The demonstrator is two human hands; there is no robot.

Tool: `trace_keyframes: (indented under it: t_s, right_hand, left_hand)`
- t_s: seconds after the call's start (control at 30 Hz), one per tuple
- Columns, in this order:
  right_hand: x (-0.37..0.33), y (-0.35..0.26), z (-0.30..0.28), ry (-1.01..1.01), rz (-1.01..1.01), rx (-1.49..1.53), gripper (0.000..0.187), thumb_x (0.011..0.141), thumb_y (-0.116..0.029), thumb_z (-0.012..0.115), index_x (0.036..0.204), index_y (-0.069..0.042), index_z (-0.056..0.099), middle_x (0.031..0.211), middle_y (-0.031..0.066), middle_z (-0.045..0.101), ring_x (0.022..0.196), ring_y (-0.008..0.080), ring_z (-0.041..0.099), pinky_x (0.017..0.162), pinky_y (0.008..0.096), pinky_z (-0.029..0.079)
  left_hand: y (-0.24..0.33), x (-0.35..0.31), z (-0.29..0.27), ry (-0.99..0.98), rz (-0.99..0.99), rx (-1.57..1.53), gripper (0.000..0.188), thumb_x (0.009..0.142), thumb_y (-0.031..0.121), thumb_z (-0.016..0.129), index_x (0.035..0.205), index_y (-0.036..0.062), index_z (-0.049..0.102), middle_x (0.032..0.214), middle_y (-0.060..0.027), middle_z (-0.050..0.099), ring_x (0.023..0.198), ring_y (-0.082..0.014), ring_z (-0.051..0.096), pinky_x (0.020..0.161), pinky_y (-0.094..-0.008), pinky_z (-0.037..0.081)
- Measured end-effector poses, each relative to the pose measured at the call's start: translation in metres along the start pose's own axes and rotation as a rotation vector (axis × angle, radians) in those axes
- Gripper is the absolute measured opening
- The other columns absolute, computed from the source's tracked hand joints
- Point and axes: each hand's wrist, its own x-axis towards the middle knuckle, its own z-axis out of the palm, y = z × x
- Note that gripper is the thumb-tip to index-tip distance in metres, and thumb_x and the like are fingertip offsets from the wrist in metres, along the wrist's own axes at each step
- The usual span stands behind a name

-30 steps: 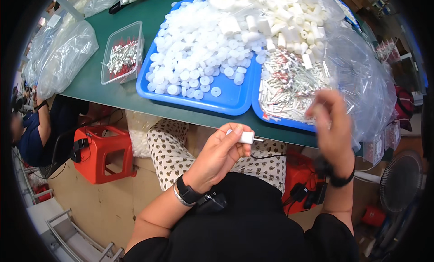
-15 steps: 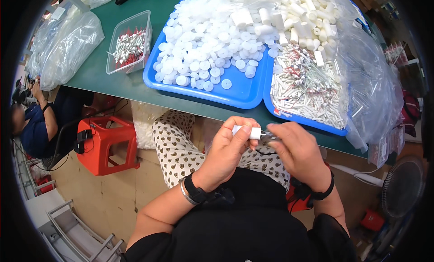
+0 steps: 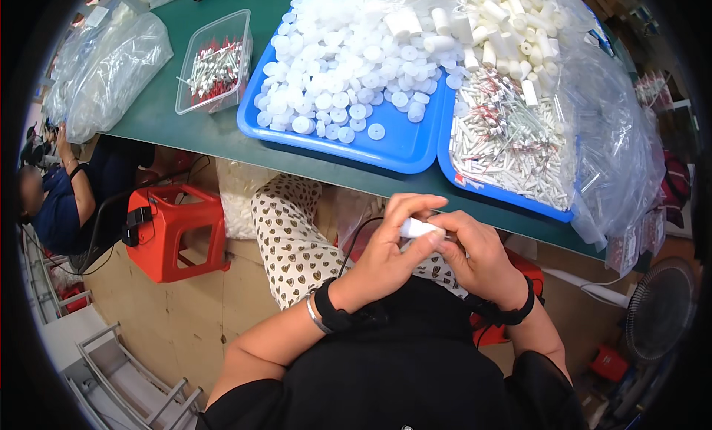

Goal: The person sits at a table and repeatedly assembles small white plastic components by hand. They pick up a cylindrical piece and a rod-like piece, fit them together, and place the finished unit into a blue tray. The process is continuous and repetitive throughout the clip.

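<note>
Above my lap, my left hand (image 3: 393, 246) grips a small white cylinder (image 3: 417, 227) between thumb and fingers. My right hand (image 3: 476, 250) closes around its right end, fingertips meeting my left thumb; anything pinched there is hidden. Beyond my hands, a blue tray (image 3: 404, 152) bears a heap of translucent white discs (image 3: 326, 81) with centre holes. The second blue tray (image 3: 512, 201), on the right, carries thin white sticks (image 3: 512, 159), some with red parts, and thicker cream-white hollow cylinders (image 3: 512, 40) behind them.
A clear plastic box (image 3: 215, 63) of red and white sticks stands on the green table (image 3: 170, 133). Plastic bags (image 3: 111, 81) lie at the far left. A red stool (image 3: 178, 237) and another person (image 3: 67, 200) are left; a fan (image 3: 660, 307) stands right.
My right hand has moved in from the right to meet the cylinder's end. The cylinder has tilted and shifted slightly right; the metal-coloured pin at its end no longer shows.
</note>
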Motion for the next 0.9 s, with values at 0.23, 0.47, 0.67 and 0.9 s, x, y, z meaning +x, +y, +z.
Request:
trace_keyframes:
  t_s: [0.23,0.47,0.67,0.9]
  right_hand:
    - [-0.003,0.007,0.016,0.009,-0.044,0.079,0.023,0.088,0.002,0.058,0.111,0.000,0.056,0.097,0.0175,0.064,0.083,0.0373,0.065,0.072,0.0421,0.051]
    - [0.004,0.007,0.023,0.079,-0.025,-0.129,0.030,0.087,-0.004,0.065,0.114,-0.001,0.053,0.097,0.0162,0.062,0.081,0.0354,0.064,0.067,0.0413,0.052]
    - [0.008,0.015,0.019,0.116,-0.190,-0.324,0.025,0.086,-0.008,0.067,0.106,0.001,0.057,0.085,0.0141,0.061,0.074,0.0310,0.064,0.061,0.0396,0.051]
    - [0.004,0.011,0.032,0.060,-0.141,-0.281,0.024,0.085,-0.011,0.067,0.104,0.002,0.059,0.082,0.0147,0.063,0.066,0.0300,0.063,0.057,0.0389,0.049]
  left_hand:
    - [-0.004,-0.001,0.006,-0.141,0.055,-0.172,0.045,0.094,0.006,0.058,0.138,0.0037,0.045,0.148,-0.0145,0.042,0.132,-0.0221,0.045,0.110,-0.0359,0.036]
    - [0.005,0.005,0.004,-0.050,-0.309,-0.665,0.055,0.106,0.036,0.029,0.151,0.0033,0.029,0.154,-0.0137,0.035,0.138,-0.0230,0.039,0.113,-0.0389,0.032]
    - [-0.006,0.002,-0.006,-0.123,-0.373,-0.890,0.054,0.105,0.032,0.032,0.151,0.0052,0.029,0.157,-0.0107,0.031,0.137,-0.0222,0.039,0.112,-0.0389,0.034]
    - [-0.003,-0.011,0.002,-0.046,-0.391,-0.947,0.047,0.105,0.034,0.037,0.145,0.0090,0.037,0.154,-0.0079,0.035,0.138,-0.0236,0.039,0.114,-0.0417,0.034]
